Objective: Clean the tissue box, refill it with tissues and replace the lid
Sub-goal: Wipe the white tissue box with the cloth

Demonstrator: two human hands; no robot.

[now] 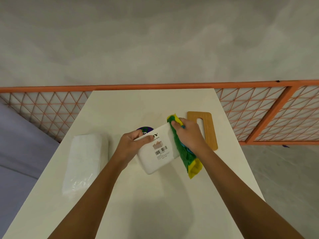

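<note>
The fingers of the left hand are curled round one end of the white tissue box, with the thumb lying on the face that carries the printed label and the barcode. So the box is held turned over and tilted, its underside toward the camera. Whether its low corner touches the counter I cannot tell. The fingers of the right hand grip a green and yellow cloth and press it against the side of the box away from the left fingers. The cloth hangs down along this whole side. Just beyond the right fingers the wooden lid lies flat on the counter, off the box. On the outer side of the left fingers, a little apart, lies the pack of tissues in its clear wrapping, which looks unopened. Behind the box a purple round thing is half hidden. I judge that the task is in its first step: the outside of the box is being wiped. The inside does not show, so I cannot say if it is clean. The refilling and the replacing of the lid are not yet done.
</note>
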